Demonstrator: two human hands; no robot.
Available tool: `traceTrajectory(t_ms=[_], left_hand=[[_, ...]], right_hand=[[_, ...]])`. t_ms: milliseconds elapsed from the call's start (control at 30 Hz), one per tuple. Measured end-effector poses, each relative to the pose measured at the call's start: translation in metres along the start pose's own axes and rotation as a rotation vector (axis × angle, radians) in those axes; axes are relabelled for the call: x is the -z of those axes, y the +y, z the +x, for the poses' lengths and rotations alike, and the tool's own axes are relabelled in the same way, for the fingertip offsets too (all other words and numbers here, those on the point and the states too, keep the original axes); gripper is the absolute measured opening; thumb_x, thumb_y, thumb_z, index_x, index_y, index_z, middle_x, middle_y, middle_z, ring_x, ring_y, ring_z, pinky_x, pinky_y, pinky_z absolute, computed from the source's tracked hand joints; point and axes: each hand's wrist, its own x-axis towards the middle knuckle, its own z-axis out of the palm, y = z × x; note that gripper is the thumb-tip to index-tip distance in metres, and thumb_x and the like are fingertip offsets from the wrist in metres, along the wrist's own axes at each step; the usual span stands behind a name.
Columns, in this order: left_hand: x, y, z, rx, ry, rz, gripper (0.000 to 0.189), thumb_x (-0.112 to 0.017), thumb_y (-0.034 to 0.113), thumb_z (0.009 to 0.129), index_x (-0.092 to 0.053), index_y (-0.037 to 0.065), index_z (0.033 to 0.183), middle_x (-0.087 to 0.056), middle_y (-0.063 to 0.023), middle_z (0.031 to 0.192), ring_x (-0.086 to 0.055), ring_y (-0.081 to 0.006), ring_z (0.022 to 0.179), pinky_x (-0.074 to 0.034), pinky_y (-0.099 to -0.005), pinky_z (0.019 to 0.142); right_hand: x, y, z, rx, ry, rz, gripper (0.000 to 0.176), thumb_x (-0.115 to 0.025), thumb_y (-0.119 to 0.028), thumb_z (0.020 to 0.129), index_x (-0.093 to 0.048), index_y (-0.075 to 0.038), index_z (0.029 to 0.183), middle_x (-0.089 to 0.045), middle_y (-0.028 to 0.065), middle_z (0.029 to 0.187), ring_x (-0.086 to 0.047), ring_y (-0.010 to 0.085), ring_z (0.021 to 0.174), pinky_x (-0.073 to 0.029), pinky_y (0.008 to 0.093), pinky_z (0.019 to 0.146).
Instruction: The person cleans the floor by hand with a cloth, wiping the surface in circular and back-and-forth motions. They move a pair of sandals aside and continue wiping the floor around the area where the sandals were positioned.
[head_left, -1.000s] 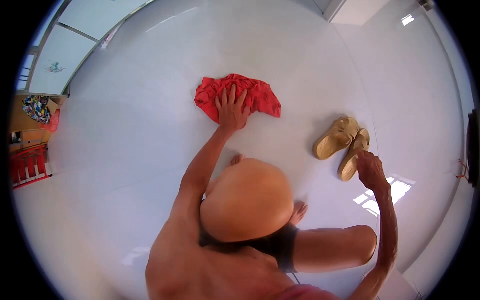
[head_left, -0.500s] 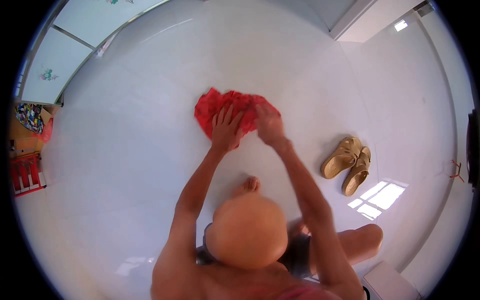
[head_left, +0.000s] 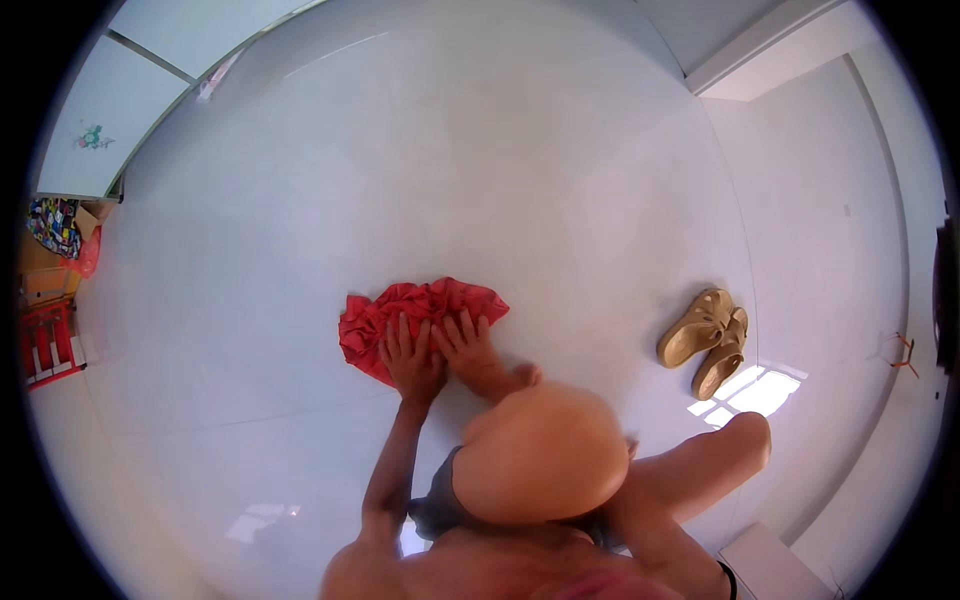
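A crumpled red cloth [head_left: 375,318] lies on the pale, glossy floor in front of my bent knee. My left hand [head_left: 414,365] presses flat on its near edge, fingers spread and pointing away from me. Close beside it, my right hand [head_left: 474,358] also rests on the cloth with its fingers spread. Neither hand is wrapped round the cloth. The parts of the cloth beneath both palms are hidden. Just right of my right hand, the toes of a bare foot [head_left: 527,374] show past the knee.
Tan sandals [head_left: 697,330] sit on the floor to the right, near a bright window reflection [head_left: 757,390]. A white cabinet [head_left: 115,110] stands at the upper left. Below it are a red plastic bag [head_left: 88,252] and a red rack-like item [head_left: 50,343]. A wall runs along the right.
Both hands and the red cloth have moved closer to my body and leftward. My right hand, earlier blurred at the cloth's right end, now lies flat beside my left hand.
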Motion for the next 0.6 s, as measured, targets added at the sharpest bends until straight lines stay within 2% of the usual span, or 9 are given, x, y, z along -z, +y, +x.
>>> traceTrajectory(t_ms=[100, 200, 333, 400, 500, 600], left_hand=[[-0.004, 0.012, 0.021, 0.048, -0.008, 0.001, 0.065, -0.069, 0.022, 0.086, -0.061, 0.017, 0.15, -0.037, -0.0194, 0.17, -0.031, -0.0474, 0.155, -0.021, -0.0685, 0.123], [-0.016, 0.026, 0.057, 0.069, 0.053, -0.03, 0.067, -0.071, 0.023, 0.086, -0.059, 0.019, 0.152, -0.037, -0.0192, 0.17, -0.031, -0.0487, 0.155, -0.021, -0.0707, 0.122], [-0.043, 0.05, 0.125, -0.033, 0.082, -0.098, 0.069, -0.072, 0.027, 0.087, -0.057, 0.023, 0.154, -0.036, -0.0187, 0.17, -0.031, -0.0485, 0.154, -0.022, -0.0722, 0.121], [-0.056, 0.063, 0.153, -0.111, 0.118, -0.151, 0.069, -0.072, 0.029, 0.088, -0.056, 0.024, 0.155, -0.036, -0.0183, 0.17, -0.032, -0.0482, 0.154, -0.022, -0.0716, 0.121], [-0.065, 0.088, 0.185, -0.139, 0.032, -0.15, 0.068, -0.072, 0.03, 0.089, -0.056, 0.025, 0.155, -0.036, -0.0176, 0.17, -0.032, -0.0475, 0.155, -0.023, -0.0701, 0.122], [-0.06, 0.096, 0.19, -0.132, 0.03, -0.137, 0.061, -0.07, 0.033, 0.092, -0.058, 0.02, 0.151, -0.041, -0.0191, 0.167, -0.036, -0.049, 0.152, -0.026, -0.0705, 0.12]], right_hand=[[0.037, 0.02, 0.016, 0.056, -0.201, -0.086, 0.065, -0.066, -0.028, 0.096, -0.051, -0.002, 0.154, -0.051, 0.0228, 0.154, -0.044, 0.0496, 0.142, -0.038, 0.0668, 0.108], [0.04, 0.039, 0.042, -0.05, -0.161, -0.003, 0.065, -0.066, -0.027, 0.096, -0.05, -0.003, 0.154, -0.051, 0.0221, 0.154, -0.044, 0.0466, 0.142, -0.039, 0.0635, 0.109], [0.037, 0.086, 0.065, -0.194, -0.034, 0.013, 0.065, -0.07, -0.017, 0.091, -0.052, 0.001, 0.151, -0.053, 0.0232, 0.152, -0.048, 0.0459, 0.141, -0.043, 0.0596, 0.107], [0.041, 0.11, 0.069, -0.26, -0.058, -0.034, 0.064, -0.07, -0.014, 0.09, -0.053, 0.001, 0.149, -0.054, 0.023, 0.15, -0.049, 0.0455, 0.138, -0.044, 0.0594, 0.105], [0.058, 0.149, 0.081, -0.3, -0.121, -0.007, 0.061, -0.067, -0.017, 0.093, -0.053, 0.002, 0.148, -0.054, 0.0236, 0.149, -0.05, 0.0443, 0.135, -0.043, 0.0585, 0.104], [0.068, 0.17, 0.083, -0.268, -0.162, 0.086, 0.06, -0.066, -0.02, 0.094, -0.053, 0.004, 0.147, -0.054, 0.0265, 0.147, -0.051, 0.0471, 0.131, -0.042, 0.0605, 0.104]])
